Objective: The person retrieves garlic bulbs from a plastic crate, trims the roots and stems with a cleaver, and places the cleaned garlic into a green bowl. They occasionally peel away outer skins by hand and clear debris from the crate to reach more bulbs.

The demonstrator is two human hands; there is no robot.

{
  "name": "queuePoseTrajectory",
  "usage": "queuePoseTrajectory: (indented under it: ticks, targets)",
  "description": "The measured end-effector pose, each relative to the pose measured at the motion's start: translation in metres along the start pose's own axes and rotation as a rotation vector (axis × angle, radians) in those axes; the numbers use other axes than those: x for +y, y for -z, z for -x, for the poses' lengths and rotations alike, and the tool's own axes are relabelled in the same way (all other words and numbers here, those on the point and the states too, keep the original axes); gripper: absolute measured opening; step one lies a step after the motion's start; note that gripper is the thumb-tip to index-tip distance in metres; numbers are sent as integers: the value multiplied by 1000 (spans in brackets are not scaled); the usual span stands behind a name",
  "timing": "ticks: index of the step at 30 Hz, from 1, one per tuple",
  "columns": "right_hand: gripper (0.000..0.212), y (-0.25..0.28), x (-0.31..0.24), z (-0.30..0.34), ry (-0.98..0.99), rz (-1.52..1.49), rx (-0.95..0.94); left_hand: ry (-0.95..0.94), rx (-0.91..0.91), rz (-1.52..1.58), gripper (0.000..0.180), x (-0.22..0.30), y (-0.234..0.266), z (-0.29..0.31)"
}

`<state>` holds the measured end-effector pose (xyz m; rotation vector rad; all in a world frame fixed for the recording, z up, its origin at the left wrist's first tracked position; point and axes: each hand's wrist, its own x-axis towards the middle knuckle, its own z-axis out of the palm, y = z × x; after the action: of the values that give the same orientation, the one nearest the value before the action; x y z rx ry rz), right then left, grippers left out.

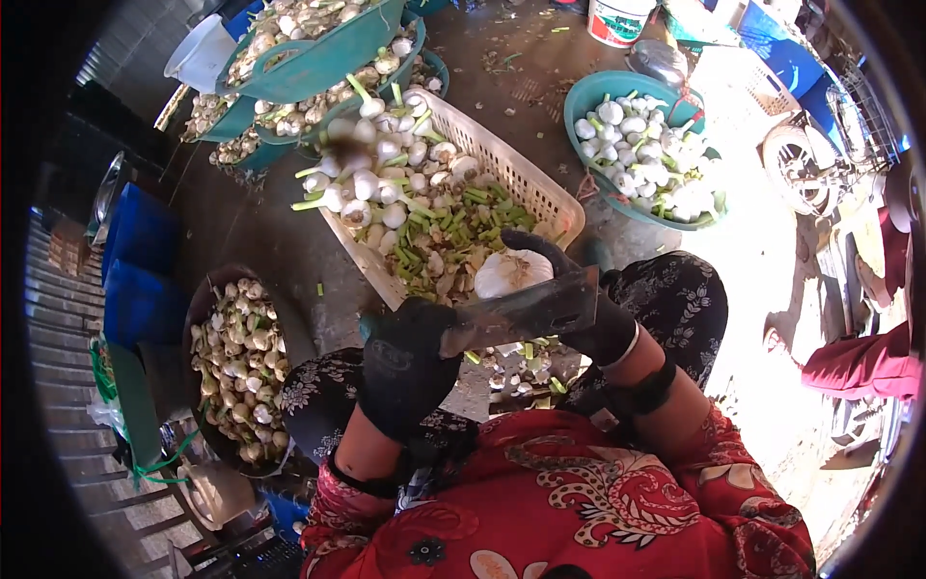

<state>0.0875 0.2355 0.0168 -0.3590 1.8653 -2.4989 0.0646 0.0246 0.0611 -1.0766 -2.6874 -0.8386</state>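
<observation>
My left hand (407,367), in a black glove, grips the handle of a knife (531,307) with a wide dark blade. The blade points to the right and lies across in front of my right hand (606,328), also black-gloved. Held in that right hand is a large white garlic bulb (511,274), just beyond the blade. Both hands are above the near side of a beige slatted plastic crate (506,159). Garlic bulbs with short green stems fill its far left part. Cut green stem pieces and papery skins lie in its nearer part.
To the right stands a teal basin (579,96) heaped with white garlic bulbs. More teal basins (328,72) of garlic are stacked at the far left. Left of my knee is a dark round tub (301,323) of garlic. Blue bins (145,236) stand beyond; a wheel (801,164) shows far right.
</observation>
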Motion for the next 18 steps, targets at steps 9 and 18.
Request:
queuePoseTrajectory:
  ticks: [9,18]
  targets:
    - [67,3,-1,4,-264,-62,-73,-10,-38,-78,19,-3,-3,3]
    - [77,-1,-1,5,-284,-106,9,-2,-61,-100,20,3,-2,2]
